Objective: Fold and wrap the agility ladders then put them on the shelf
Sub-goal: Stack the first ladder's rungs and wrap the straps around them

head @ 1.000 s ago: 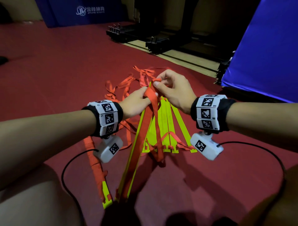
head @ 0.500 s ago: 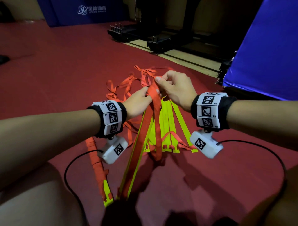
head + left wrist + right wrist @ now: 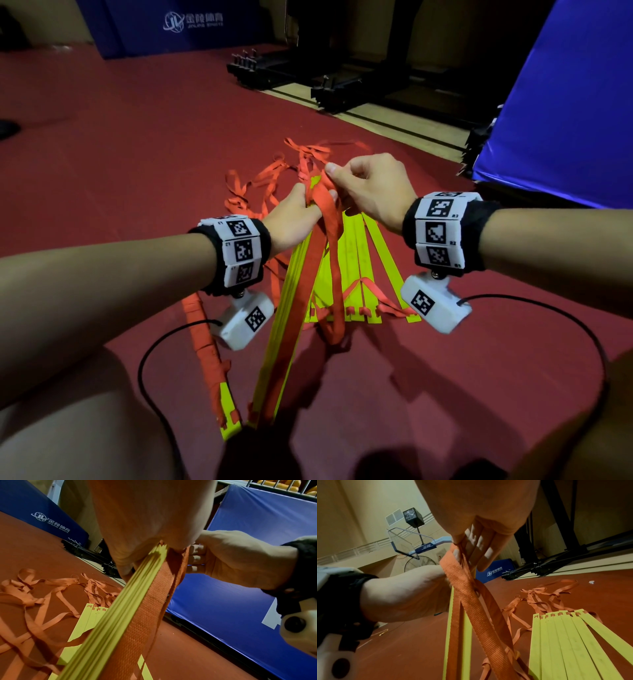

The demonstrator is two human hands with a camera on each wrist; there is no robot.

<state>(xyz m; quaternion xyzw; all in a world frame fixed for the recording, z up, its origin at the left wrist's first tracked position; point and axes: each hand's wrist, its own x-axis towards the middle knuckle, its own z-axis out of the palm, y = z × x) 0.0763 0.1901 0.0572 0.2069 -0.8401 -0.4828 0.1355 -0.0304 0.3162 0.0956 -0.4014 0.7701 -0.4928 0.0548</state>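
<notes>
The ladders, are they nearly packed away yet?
Not yet. One stack of yellow rungs is gathered; the left hand grips its top while the right hand pinches the orange strap to wrap it. More rungs and loose straps lie unfolded on the floor.

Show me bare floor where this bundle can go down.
Bare red floor lies left of the loose straps, and more between the flat rungs and the blue mat. Straight ahead, under both hands, straps and rungs crowd the floor.
</notes>
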